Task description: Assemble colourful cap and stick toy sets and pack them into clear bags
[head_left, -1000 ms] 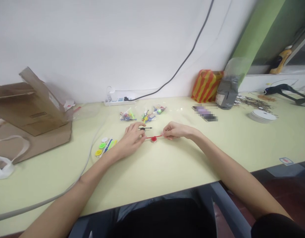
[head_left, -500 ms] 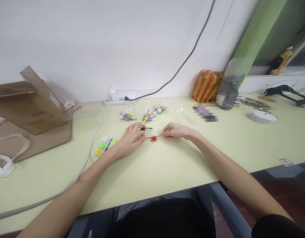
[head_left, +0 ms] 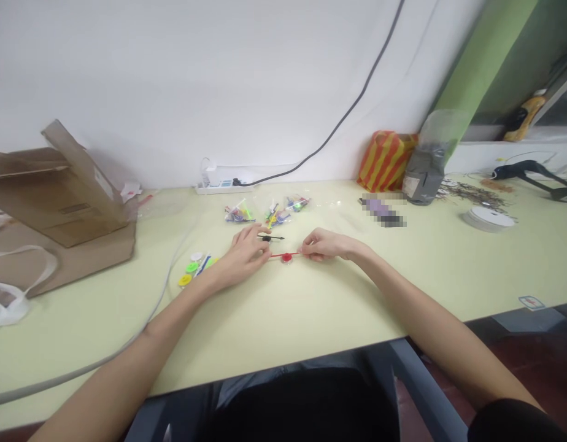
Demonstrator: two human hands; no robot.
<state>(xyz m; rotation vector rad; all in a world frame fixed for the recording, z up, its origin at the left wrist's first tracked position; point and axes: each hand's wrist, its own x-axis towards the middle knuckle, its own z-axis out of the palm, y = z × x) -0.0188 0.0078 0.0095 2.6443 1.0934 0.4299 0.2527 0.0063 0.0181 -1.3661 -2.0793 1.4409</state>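
Note:
A small red spinner (head_left: 287, 257), a thin pointer on a round hub with a clear base, lies level between my two hands. My right hand (head_left: 323, 244) is closed, thumb and fingertips pinching the pointer's right end. At the other end, my left hand (head_left: 246, 253) has its thumb side closed on the tip, while its upper fingers reach over toward a black arrow spinner (head_left: 267, 238). The black spinner rests on the table just behind the red one, its left end partly covered by those fingers. Exact fingertip contact on the left is too small to make out.
Yellow, green and white discs (head_left: 192, 267) with coloured sticks lie left of my left wrist. Several small bags of coloured parts (head_left: 238, 212) sit behind my hands. A grey cable (head_left: 161, 301) crosses the table at left, near a cardboard box (head_left: 81, 202). A white spool (head_left: 488, 218) stands right.
Both hands stay in nearly the same place on the red spinner. The whole view has shifted very slightly.

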